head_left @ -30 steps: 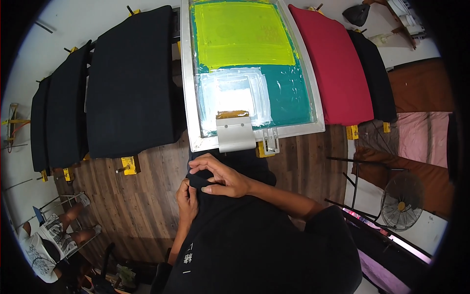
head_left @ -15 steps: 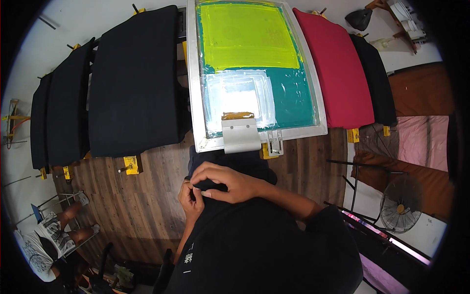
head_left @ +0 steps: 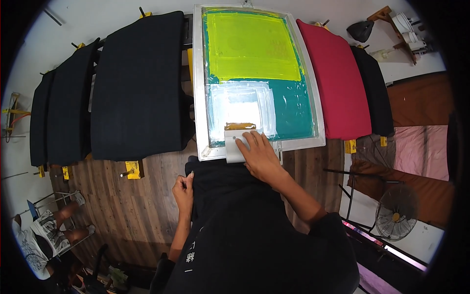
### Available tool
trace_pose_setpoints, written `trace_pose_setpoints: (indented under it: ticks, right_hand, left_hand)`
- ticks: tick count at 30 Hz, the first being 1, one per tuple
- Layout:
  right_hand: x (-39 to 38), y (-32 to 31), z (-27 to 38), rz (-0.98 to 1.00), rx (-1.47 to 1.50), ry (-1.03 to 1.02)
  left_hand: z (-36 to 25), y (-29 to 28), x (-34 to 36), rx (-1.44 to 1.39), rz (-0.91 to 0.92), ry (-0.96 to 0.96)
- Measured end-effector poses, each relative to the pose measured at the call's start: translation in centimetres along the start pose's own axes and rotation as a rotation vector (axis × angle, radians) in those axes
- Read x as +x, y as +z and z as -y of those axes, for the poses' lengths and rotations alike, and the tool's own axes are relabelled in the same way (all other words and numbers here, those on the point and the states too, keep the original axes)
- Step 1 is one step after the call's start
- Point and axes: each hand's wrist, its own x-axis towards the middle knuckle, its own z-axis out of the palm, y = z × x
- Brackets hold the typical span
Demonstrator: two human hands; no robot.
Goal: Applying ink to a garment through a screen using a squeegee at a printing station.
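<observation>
A screen printing frame (head_left: 199, 88) lies in front of me, with a yellow-green ink area (head_left: 254, 46) at its far end and white ink (head_left: 240, 110) at its near left, on teal mesh. Against the frame's near edge leans a squeegee (head_left: 236, 152) with a grey metal holder and an ink-stained, yellow-brown blade. My right hand (head_left: 262, 159) has its fingers over the squeegee's holder, gripping it from the right. Left of my lap, apart from the frame, my left hand (head_left: 183, 191) is closed with its thumb up; whatever it may hold is hidden.
Boards covered in black cloth (head_left: 139, 88) stand to the left, one in red cloth (head_left: 335, 83) to the right. Yellow brackets (head_left: 133, 170) stick out below them. A floor fan (head_left: 397, 213) stands at right; another person (head_left: 49, 235) sits at lower left.
My hands were together at my waist and have parted. The right one has gone forward onto the squeegee; the left has dropped slightly leftward. The whole view has shifted a little.
</observation>
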Motion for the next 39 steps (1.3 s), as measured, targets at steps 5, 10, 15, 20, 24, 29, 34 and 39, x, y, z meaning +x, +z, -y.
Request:
trace_pose_setpoints:
  ticks: [5, 10, 15, 20, 24, 29, 34, 39]
  right_hand:
    - [0.5, 0.0, -0.6, 0.058, -0.011, 0.031]
    - [2.3, -3.2, -2.2, 0.091, 0.236, 0.091]
    - [3.1, -2.8, -2.7, 0.050, 0.240, 0.153]
    - [2.1, -2.0, -2.3, -0.007, 0.267, 0.177]
    - [3.4, -2.8, -3.9, 0.036, 0.392, 0.166]
    - [9.9, -4.4, -8.1, 0.022, 0.230, 0.152]
    - [13.7, -4.6, -10.2, 0.162, 0.243, 0.201]
    - [10.5, -3.0, -8.0, -0.002, 0.199, 0.155]
  left_hand:
    - [-4.2, -1.9, 0.6, 0.182, -0.021, 0.101]
    - [-16.5, -1.0, 2.1, 0.244, 0.151, 0.695]
    - [-19.9, 5.7, 5.3, 0.648, 0.438, 0.875]
    - [-15.1, 9.4, 5.5, 0.696, 0.502, 0.930]
    - [-18.4, 9.1, 7.2, 0.647, 0.739, 0.660]
    - [-20.8, 11.8, 14.7, 0.687, 0.700, 0.756]
    - [-23.0, 12.8, 18.0, 0.823, 0.741, 0.667]
    - [-20.4, 11.6, 14.9, 0.635, 0.638, 0.768]
